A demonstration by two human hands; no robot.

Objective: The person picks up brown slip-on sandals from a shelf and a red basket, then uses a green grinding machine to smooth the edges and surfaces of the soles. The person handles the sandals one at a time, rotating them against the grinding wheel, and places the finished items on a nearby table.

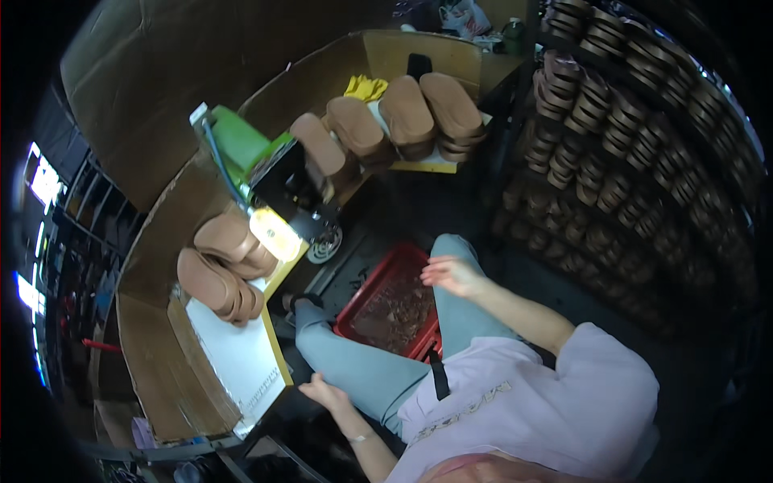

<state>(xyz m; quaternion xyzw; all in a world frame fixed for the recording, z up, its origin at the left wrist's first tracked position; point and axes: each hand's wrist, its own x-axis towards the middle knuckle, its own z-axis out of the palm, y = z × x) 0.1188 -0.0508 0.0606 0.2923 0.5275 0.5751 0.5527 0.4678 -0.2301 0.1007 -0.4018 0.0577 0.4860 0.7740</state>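
Observation:
My right hand (452, 276) hovers by my right knee, beside the red bin (377, 283). Its fingers are stretched and nothing shows in them. Next to the front corner of the workbench (233, 342), my left hand (324, 392) is held near my left thigh, fingers apart and without any object visible. Tan shoe soles (211, 282) lie in stacks on the bench to the left of a green machine (240, 145). More stacks of tan soles (407, 109) stand on its far side. A lit lamp (275, 233) shines at the machine's head.
Brown cardboard walls (149, 322) curve around the bench. A yellow cloth-like item (366, 88) lies behind the far soles. Scraps fill the red bin between my legs. Tall racks (616, 121) loaded with soles rise on the right.

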